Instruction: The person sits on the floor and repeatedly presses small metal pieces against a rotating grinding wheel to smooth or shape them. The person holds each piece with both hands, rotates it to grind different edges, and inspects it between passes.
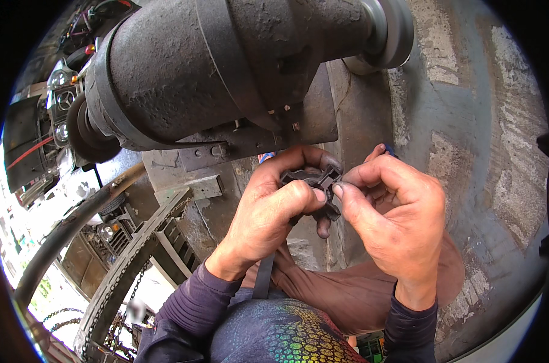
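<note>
In the middle, my left hand (268, 206) is closed around a black ring-shaped part (328, 178) with blocky raised pieces on its rim. My left thumb presses on its face, and the fingers curl behind it. My right hand (398, 212) is closed in a pinch, thumb and forefinger at the part's right edge. Whatever lies between those fingertips is too small to make out. Behind the right hand's raised fingers, a bit of something blue (389, 149) shows. Both hands are dark with grime.
Just beyond my hands stands a large, dirty cylindrical machine (171, 66), like a motor, with a round wheel (398, 33) at its right end. A metal bracket (207, 187) lies left of my hands. Farther left are a curved pipe (75, 224), chains (120, 281) and parked vehicles (62, 103).
</note>
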Motion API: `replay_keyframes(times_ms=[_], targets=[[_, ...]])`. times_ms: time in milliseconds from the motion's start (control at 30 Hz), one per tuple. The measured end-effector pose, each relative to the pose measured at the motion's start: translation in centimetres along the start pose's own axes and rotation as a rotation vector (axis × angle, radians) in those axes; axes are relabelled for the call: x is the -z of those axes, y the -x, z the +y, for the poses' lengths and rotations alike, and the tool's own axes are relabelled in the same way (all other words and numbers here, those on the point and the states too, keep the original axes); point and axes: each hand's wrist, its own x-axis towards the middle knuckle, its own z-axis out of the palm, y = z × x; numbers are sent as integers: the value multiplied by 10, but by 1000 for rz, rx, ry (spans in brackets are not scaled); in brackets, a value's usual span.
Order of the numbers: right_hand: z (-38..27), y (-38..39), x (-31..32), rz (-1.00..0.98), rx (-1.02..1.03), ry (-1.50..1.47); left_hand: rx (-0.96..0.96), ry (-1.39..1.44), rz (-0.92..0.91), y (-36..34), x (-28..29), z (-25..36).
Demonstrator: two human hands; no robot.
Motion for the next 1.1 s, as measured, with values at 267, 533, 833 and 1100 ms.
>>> replay_keyframes(times_ms=[267, 533, 833, 1100], targets=[[0, -3, 6, -66, 102, 146, -26, -51, 17, -2, 0, -4], [1, -4, 6, -104, 89, 165, -30, -27, 16, -2, 4, -7], [17, -16, 5, -167, -243, -150, -9, 110, 352, -4, 30, -20], [111, -51, -44, 84, -8, 304, 5, 254, 362, 19, 76, -29]])
